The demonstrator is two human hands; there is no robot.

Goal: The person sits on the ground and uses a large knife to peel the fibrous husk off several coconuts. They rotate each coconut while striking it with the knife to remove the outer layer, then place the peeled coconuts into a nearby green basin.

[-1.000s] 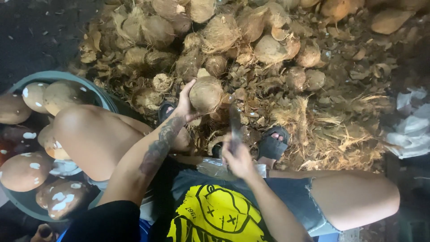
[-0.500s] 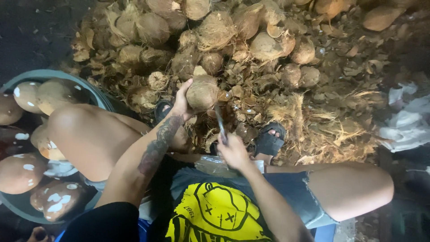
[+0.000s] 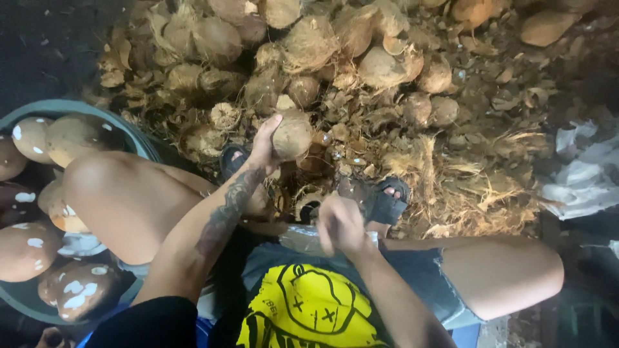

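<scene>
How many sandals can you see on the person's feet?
2. One dark sandal sits just left of the left hand, which holds a husked coconut. The other sandal is right of the right hand, on husk litter.

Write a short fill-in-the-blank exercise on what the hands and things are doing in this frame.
1. The left hand holds a husked ____ above the pile of husks.
2. The tub of peeled coconuts sits on the person's ____ side.
3. The right hand is blurred, close to the person's ____ foot in its sandal.
4. The shirt bears a ____ print.

Missing words: coconut; left; right; yellow
</scene>
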